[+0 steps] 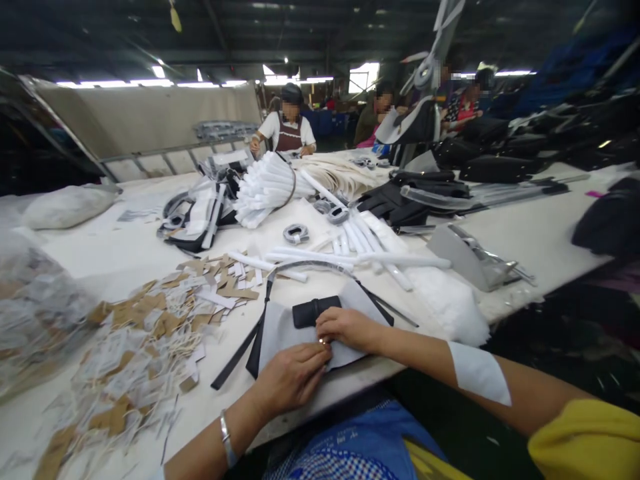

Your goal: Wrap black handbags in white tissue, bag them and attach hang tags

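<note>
A black handbag (254,357) lies on the table in front of me, with a pale grey sheet (280,327) over its body and a wrapped handle (315,265) arching behind. A black strap or tab (303,315) crosses the top of the sheet. My left hand (295,375) and my right hand (349,329) meet at the bag's near side, fingers closed in a pinch. Between their fingertips shows a small shiny gold-coloured metal fitting (323,341); the fingers hide its exact shape.
Left of the bag spreads a pile of tags with strings (150,340), beside a clear plastic bag (35,313). Behind lie white wrapped tubes (310,255), a bundle of white strips (267,190) and black bags (415,200). A co-worker (290,130) sits across the table.
</note>
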`<state>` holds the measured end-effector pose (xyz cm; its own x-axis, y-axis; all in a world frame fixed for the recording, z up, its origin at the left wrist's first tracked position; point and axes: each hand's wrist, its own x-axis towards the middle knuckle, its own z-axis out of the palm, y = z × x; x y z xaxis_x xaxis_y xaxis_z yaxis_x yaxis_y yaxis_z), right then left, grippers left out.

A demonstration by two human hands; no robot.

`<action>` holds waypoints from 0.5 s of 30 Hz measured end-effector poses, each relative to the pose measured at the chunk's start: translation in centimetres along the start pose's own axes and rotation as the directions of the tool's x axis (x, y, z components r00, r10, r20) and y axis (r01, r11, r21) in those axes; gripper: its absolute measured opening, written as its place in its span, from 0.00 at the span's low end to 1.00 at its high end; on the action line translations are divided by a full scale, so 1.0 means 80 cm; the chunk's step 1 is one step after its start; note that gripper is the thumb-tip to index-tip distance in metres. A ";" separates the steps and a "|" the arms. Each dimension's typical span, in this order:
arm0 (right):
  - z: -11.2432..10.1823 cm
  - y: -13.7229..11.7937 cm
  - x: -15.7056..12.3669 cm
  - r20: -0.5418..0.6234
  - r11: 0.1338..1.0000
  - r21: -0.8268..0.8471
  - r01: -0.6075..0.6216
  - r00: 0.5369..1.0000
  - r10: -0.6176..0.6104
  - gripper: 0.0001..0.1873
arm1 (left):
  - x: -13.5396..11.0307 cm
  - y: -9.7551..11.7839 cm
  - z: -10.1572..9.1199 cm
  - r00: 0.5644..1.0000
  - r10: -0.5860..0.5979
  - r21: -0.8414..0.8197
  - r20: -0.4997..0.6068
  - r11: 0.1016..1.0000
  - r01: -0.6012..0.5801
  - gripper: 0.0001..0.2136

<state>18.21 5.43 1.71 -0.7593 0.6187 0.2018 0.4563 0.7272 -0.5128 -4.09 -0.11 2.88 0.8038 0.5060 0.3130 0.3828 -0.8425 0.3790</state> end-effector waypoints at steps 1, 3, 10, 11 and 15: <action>0.000 0.001 0.003 0.014 1.000 -0.028 0.009 1.000 -0.008 0.08 | 0.000 0.002 0.000 1.000 -0.006 0.004 -0.006 1.000 0.006 0.16; -0.001 0.002 0.007 0.020 0.998 -0.060 0.019 1.000 -0.018 0.07 | 0.000 0.004 0.000 1.000 -0.001 0.024 -0.025 1.000 0.002 0.16; -0.002 -0.014 0.002 -0.042 0.990 -0.126 -0.062 0.997 0.057 0.02 | -0.005 0.003 0.010 0.999 0.014 0.093 -0.046 0.996 -0.009 0.20; -0.002 -0.018 0.002 -0.056 0.987 -0.131 -0.090 0.995 0.083 0.02 | -0.006 0.003 0.013 0.999 0.013 0.115 -0.049 0.993 -0.007 0.19; -0.009 -0.033 0.003 -0.069 0.974 -0.147 -0.175 0.984 0.167 0.02 | -0.015 0.003 0.037 0.991 0.044 0.273 -0.126 0.962 -0.008 0.19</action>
<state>17.14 3.87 3.73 -0.6388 0.7503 0.1703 0.6454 0.6431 -0.4122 -3.62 -1.49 0.05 0.7562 0.4876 0.4364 0.4861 -0.8650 0.1242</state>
